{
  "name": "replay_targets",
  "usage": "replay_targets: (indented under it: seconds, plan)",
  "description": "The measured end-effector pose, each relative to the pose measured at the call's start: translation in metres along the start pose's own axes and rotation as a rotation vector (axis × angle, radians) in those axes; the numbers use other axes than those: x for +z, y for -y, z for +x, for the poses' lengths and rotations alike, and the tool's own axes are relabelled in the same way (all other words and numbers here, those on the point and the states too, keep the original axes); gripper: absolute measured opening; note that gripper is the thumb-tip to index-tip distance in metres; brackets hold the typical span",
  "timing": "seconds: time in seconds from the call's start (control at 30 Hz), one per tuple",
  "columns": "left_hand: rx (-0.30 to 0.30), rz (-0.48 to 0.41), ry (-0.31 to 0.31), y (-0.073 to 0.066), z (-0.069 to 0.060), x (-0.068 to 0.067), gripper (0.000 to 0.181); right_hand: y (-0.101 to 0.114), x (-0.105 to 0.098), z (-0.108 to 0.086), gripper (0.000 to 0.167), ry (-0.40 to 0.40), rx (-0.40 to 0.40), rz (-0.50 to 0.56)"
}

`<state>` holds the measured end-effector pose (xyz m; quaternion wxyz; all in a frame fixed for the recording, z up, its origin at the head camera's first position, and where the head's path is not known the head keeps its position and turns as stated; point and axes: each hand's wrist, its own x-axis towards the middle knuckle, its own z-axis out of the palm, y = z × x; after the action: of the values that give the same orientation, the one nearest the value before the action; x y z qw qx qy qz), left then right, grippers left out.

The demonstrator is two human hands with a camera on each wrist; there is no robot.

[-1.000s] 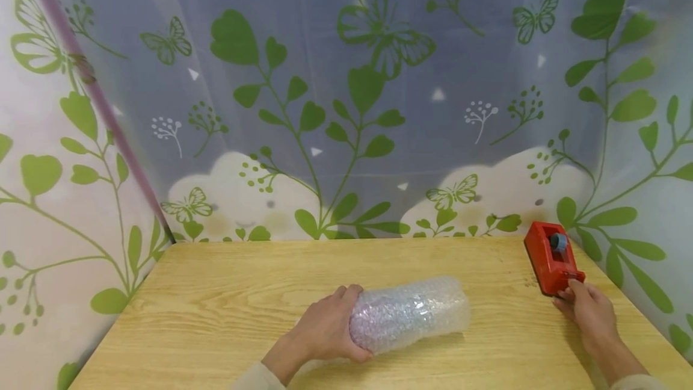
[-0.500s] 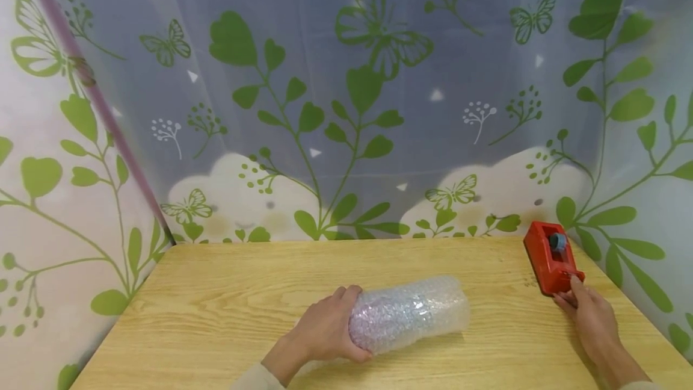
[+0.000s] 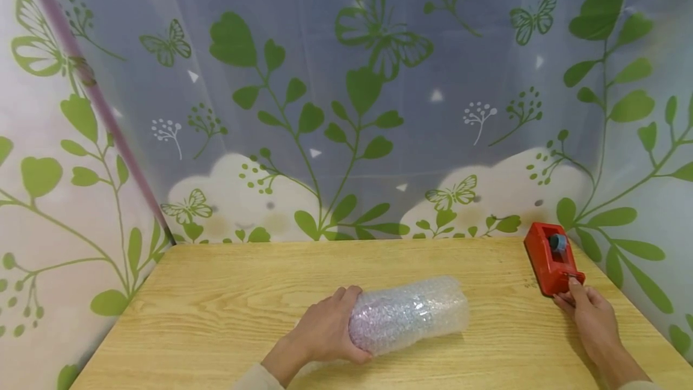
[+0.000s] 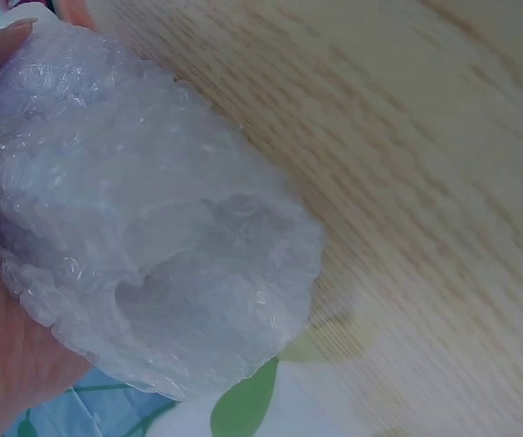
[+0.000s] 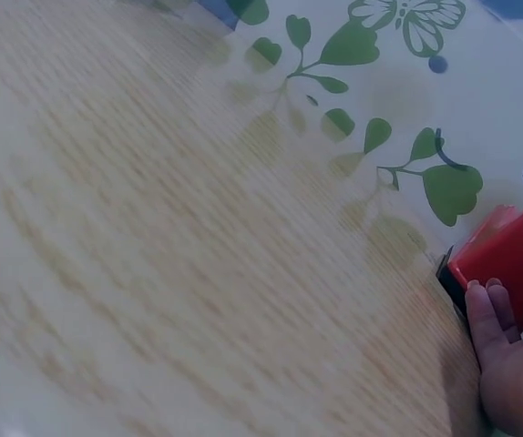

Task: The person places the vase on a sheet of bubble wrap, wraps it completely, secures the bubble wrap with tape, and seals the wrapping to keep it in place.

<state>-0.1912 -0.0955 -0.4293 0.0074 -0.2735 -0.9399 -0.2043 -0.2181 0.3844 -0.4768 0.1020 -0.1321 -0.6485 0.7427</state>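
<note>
Near the middle of the table lies a roll of bubble wrap (image 3: 408, 312), wrapped round something with a pinkish-blue sheen that I cannot make out. My left hand (image 3: 330, 324) grips its left end, thumb on the near side and fingers over the far side. In the left wrist view the bubble wrap (image 4: 152, 200) shows a hollow, crumpled open end. At the right stands a red tape dispenser (image 3: 547, 257) with a small bluish roll in it. My right hand (image 3: 595, 318) holds its front end, thumb on top by the cutter and fingers below; any tape end is too small to see.
The wood-grain table (image 3: 227, 281) carries both things. A printed curtain (image 3: 325, 107) with leaves and butterflies rises behind the table's back edge and along both sides. The tape dispenser stands close to the right edge.
Almost nothing differs. The right hand shifts very slightly at the tape dispenser's front; the left hand and bubble wrap stay in place.
</note>
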Motion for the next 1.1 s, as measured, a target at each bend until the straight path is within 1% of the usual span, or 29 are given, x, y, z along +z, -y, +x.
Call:
replay_targets:
  seconds: [0.03, 0.17, 0.3, 0.47, 0.63, 0.73, 0.8, 0.9, 0.97, 1.03, 1.1]
  plan:
    - [0.001, 0.003, -0.001, -0.0001, 0.0002, 0.0003, 0.090, 0.0003, 0.0003, 0.0001, 0.039, -0.008, 0.003, -0.004]
    - [0.008, 0.007, -0.003, 0.0000, 0.0002, 0.0000, 0.090, 0.0024, 0.0044, 0.0018, 0.040, -0.056, 0.040, -0.072]
    - [0.008, 0.008, -0.002, 0.0006, -0.0004, -0.0014, 0.090, 0.0030, 0.0091, 0.0034, 0.039, -0.073, 0.059, -0.071]
    - [0.002, 0.000, 0.002, 0.0003, -0.0010, -0.0010, 0.090, 0.0003, 0.0081, 0.0019, 0.038, -0.067, 0.053, -0.053]
    - [0.010, -0.005, -0.001, -0.0002, -0.0005, 0.0003, 0.089, 0.0002, 0.0052, 0.0008, 0.037, -0.052, 0.041, -0.044]
    - [0.011, -0.006, -0.006, 0.0000, -0.0003, -0.0002, 0.089, 0.0022, 0.0061, 0.0019, 0.036, -0.062, 0.052, -0.083]
    - [0.007, -0.007, -0.010, 0.0001, -0.0006, -0.0009, 0.090, 0.0033, 0.0072, 0.0027, 0.036, -0.065, 0.057, -0.146]
    - [0.001, 0.003, -0.008, 0.0002, -0.0013, -0.0014, 0.091, 0.0040, 0.0069, 0.0026, 0.037, -0.052, 0.060, -0.206]
    - [0.002, 0.008, -0.005, 0.0000, -0.0013, -0.0015, 0.092, 0.0035, 0.0050, 0.0013, 0.038, -0.033, 0.047, -0.222]
    - [0.006, 0.011, 0.001, -0.0003, -0.0009, -0.0012, 0.092, 0.0024, 0.0024, -0.0002, 0.039, -0.018, 0.035, -0.191]
    - [0.011, 0.007, 0.006, -0.0007, -0.0006, -0.0007, 0.093, 0.0009, -0.0003, -0.0022, 0.040, -0.002, 0.025, -0.204]
